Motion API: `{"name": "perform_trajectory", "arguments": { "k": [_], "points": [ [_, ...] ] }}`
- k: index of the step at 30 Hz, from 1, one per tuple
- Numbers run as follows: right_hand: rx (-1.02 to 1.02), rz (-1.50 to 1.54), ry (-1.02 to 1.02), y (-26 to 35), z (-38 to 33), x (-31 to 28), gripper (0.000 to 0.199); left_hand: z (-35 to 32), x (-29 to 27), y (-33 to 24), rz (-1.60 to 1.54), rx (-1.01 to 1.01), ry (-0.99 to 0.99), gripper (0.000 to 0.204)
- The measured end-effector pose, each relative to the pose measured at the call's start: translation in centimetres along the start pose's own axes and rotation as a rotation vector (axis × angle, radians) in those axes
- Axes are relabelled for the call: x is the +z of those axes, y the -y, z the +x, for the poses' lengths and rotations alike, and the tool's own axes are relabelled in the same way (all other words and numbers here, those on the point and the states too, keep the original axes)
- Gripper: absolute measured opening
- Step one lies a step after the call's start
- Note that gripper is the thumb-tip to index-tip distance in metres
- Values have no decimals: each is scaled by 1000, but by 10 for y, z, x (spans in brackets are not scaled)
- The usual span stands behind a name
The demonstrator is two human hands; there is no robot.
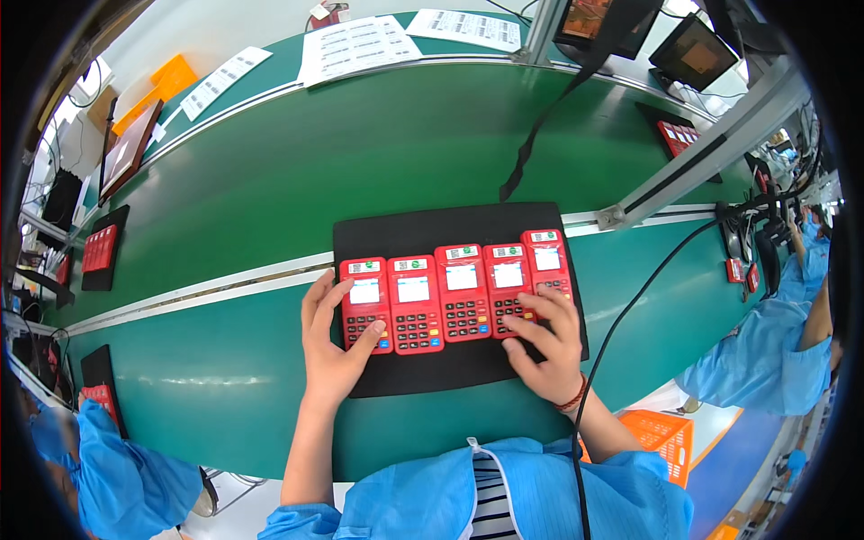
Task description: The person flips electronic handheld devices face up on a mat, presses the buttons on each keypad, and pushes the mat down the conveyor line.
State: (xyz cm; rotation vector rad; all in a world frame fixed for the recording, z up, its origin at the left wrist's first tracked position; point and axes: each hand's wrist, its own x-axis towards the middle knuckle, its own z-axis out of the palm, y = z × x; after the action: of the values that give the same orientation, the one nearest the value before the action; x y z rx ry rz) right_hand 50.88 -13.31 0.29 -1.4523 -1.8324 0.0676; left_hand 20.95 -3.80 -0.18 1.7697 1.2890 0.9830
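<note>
Several red card payment terminals with lit screens stand side by side in a row on a black mat [432,373]. My left hand [335,346] spreads over the leftmost terminal [364,292]; its thumb rests on the keypad and its fingers lie along the left edge. My right hand [549,346] has its fingers apart over the keypads of the fourth terminal [507,274] and the rightmost terminal [546,257], partly hiding both. Between my hands lie the second terminal [413,289] and the raised-looking middle terminal [462,277], neither touched.
A black cable [630,310] runs down past my right wrist. A black strap [531,148] hangs beyond the mat, and a metal post [711,144] rises at right. More terminals on mats [110,261] lie at left. Co-workers in blue [765,351] sit at both sides; printed sheets [360,49] lie at the back.
</note>
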Motion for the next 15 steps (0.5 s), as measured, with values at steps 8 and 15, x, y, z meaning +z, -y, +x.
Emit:
{"name": "perform_trajectory", "arguments": {
  "k": [8, 15],
  "points": [
    [51, -57, 43, -23, -18, -18, 35, 12, 68, -47, 186, 369, 119, 57],
    [38, -38, 78, -29, -23, -14, 33, 16, 83, -45, 228, 236, 257, 61]
  ]
}}
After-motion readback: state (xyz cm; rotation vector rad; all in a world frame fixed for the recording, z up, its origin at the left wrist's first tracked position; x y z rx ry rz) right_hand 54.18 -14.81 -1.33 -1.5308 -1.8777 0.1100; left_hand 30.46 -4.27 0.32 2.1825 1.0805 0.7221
